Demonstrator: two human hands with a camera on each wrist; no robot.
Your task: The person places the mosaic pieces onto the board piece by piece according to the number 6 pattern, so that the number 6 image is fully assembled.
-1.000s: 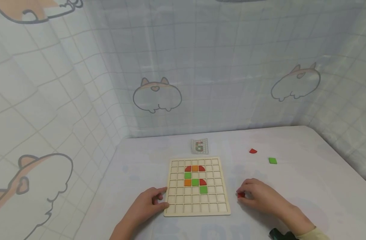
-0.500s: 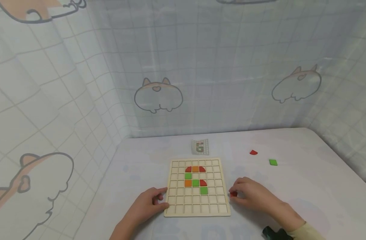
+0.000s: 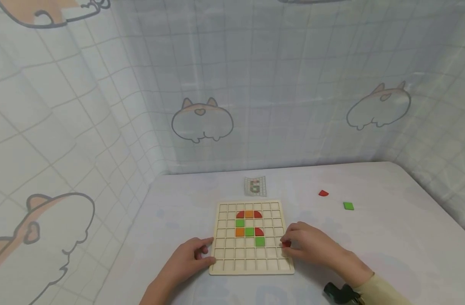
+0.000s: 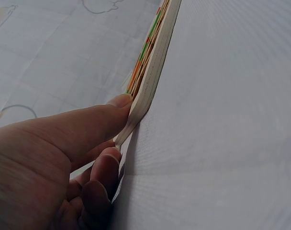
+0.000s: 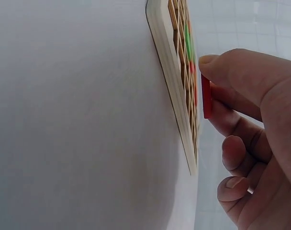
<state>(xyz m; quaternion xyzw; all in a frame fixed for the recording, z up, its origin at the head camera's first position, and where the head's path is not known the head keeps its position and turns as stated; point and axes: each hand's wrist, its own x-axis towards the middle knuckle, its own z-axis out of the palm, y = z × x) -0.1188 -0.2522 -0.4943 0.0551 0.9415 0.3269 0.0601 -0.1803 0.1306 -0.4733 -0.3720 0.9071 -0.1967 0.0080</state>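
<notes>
A pale wooden grid board (image 3: 232,264) lies flat on the table, with red, orange and green tiles set in several of its cells. My left hand (image 3: 188,258) touches the board's left edge with thumb and index fingertips, the other fingers bent beneath. Over the board's right edge, my right hand (image 3: 312,245) pinches a small red tile (image 5: 206,98) between thumb and fingers. The tile stands on edge in the right wrist view, apart from the board; its outline is mostly hidden by the fingers in the head view.
Behind the board lies a small pattern card (image 3: 255,186) with a gridded coloured figure. To the right on the table are a loose red quarter-circle tile (image 3: 323,193) and a green square tile (image 3: 348,206). Patterned cloth walls (image 3: 270,106) stand around the table.
My right hand has moved left with the red tile, from the bare table to over the board's right edge. My left hand stays at the board's left edge.
</notes>
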